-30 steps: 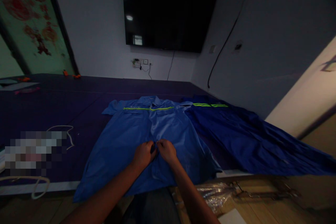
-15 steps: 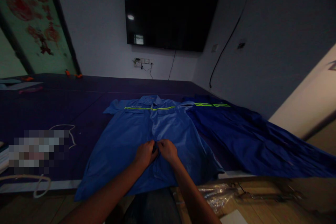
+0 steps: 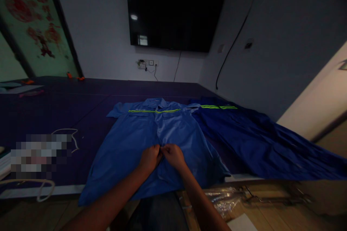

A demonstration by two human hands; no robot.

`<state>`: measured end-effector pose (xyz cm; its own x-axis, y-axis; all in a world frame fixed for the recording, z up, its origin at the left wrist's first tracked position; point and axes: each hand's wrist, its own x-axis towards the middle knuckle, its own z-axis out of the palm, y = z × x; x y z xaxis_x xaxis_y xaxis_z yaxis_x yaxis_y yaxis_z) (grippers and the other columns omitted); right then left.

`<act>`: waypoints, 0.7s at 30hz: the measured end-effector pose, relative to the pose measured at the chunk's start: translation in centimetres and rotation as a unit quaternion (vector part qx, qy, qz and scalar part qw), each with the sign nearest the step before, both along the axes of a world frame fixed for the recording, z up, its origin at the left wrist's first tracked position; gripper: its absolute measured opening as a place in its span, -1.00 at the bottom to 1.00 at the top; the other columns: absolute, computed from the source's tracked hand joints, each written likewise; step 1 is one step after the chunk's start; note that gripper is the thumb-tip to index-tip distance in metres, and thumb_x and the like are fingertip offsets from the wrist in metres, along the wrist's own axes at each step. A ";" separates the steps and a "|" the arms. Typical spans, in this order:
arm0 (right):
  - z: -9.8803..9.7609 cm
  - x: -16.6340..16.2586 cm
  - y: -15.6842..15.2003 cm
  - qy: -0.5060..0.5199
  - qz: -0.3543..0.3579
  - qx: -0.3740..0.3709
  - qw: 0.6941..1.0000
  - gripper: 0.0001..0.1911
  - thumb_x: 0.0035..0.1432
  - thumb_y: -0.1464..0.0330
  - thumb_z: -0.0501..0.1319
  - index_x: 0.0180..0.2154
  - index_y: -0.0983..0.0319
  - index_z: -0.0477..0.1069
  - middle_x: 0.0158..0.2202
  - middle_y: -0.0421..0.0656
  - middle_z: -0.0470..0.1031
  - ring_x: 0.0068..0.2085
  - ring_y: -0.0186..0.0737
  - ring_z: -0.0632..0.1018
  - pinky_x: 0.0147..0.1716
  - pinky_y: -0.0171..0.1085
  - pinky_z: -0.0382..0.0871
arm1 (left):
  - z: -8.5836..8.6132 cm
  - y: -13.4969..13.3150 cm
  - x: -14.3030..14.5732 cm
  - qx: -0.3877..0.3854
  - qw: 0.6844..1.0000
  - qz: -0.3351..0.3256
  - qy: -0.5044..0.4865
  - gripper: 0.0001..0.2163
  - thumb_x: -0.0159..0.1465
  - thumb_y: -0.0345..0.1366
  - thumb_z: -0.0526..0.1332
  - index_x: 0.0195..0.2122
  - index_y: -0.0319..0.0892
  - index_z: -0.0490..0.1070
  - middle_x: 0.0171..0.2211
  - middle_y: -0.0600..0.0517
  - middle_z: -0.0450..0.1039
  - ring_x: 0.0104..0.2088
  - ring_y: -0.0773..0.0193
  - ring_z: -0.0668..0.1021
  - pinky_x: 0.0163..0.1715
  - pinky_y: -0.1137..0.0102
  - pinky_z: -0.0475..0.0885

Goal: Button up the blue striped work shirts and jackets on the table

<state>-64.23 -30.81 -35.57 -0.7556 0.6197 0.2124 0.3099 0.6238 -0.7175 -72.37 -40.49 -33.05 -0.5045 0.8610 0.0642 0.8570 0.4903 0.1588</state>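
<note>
Hardly anything had moved vs the earlier frames: both hands stayed pinched together at the same spot on the shirt front, w/ only a slight shift of the view. Left hand (image 3: 149, 158) and right hand (image 3: 173, 156) met knuckle to knuckle on the light blue work shirt (image 3: 127, 144), fingers curled narrow and gripping the cloth at its centre front opening (what exactly sat between the fingertips was too small and dark to tell). Shirt lay flat, front up, on the dark purple desk (image 3: 54, 108), its hem hanging a bit over the near edge, collar pointing away, w/ a yellow-green reflective stripe (image 3: 154, 111) across the chest. Just right of the shirt, touching its sleeve, lay a darker blue garment (image 3: 257, 144) w/ the same kind of stripe. Left of the shirt, well apart, a white cord (image 3: 71, 135) curled on the desk. Beyond the shirt, on the wall, hung a black TV screen (image 3: 173, 14).
</note>
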 end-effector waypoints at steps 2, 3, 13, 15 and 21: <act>-0.2 0.0 -0.2 0.010 -0.007 -0.007 1.000 -0.75 0.05 0.26 0.09 -0.52 0.24 0.42 -0.59 -0.22 0.44 -0.54 -0.37 0.41 -0.58 -0.43 0.06 | 0.0 -0.1 -0.1 0.007 1.000 -0.004 -0.005 -0.79 0.23 -0.24 -0.02 -0.24 -0.21 0.32 -0.28 -0.11 0.46 -0.24 0.16 0.51 -0.32 0.39 0.31; -0.3 -0.1 -0.2 0.016 -0.013 -0.008 1.000 -0.75 0.04 0.26 0.09 -0.54 0.24 0.41 -0.61 -0.22 0.42 -0.56 -0.38 0.39 -0.59 -0.43 0.06 | -0.1 -0.1 -0.1 0.011 1.000 -0.006 -0.006 -0.80 0.23 -0.24 -0.01 -0.25 -0.20 0.32 -0.28 -0.11 0.46 -0.25 0.17 0.51 -0.32 0.40 0.31; -0.8 2.6 -0.4 0.226 -0.087 -0.116 0.963 -0.62 0.10 0.18 0.00 -0.42 0.34 0.42 -0.53 -0.12 0.45 -0.48 -0.27 0.44 -0.49 -0.38 0.26 | 0.7 -2.2 0.8 0.114 0.992 0.034 -0.047 -0.77 0.21 -0.24 0.04 -0.17 -0.18 0.35 -0.33 -0.05 0.48 -0.35 0.27 0.50 -0.40 0.45 0.24; -0.8 4.5 -1.3 0.218 -0.069 -0.131 0.965 -0.65 0.06 0.19 0.06 -0.39 0.34 0.44 -0.50 -0.10 0.48 -0.45 -0.25 0.46 -0.45 -0.36 0.30 | 1.0 -3.3 2.0 0.117 0.989 0.040 -0.076 -0.74 0.21 -0.14 0.02 -0.30 -0.19 0.40 -0.42 -0.01 0.48 -0.41 0.30 0.49 -0.44 0.47 0.22; -0.3 8.6 -4.8 0.051 0.000 -0.077 0.996 -0.81 -0.05 0.29 0.20 -0.37 0.23 0.51 -0.39 -0.13 0.52 -0.40 -0.25 0.47 -0.35 -0.34 0.30 | 0.6 -6.2 5.8 0.053 0.986 0.081 -0.137 -0.76 0.15 -0.13 0.10 -0.40 -0.19 0.41 -0.47 0.01 0.46 -0.43 0.31 0.46 -0.48 0.48 0.16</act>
<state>-55.65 -35.57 -35.88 -0.7344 0.6514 0.1908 0.2311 0.5042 -0.8321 -66.55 -46.69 -32.43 -0.6464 0.7630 -0.0077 0.6864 0.5858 0.4309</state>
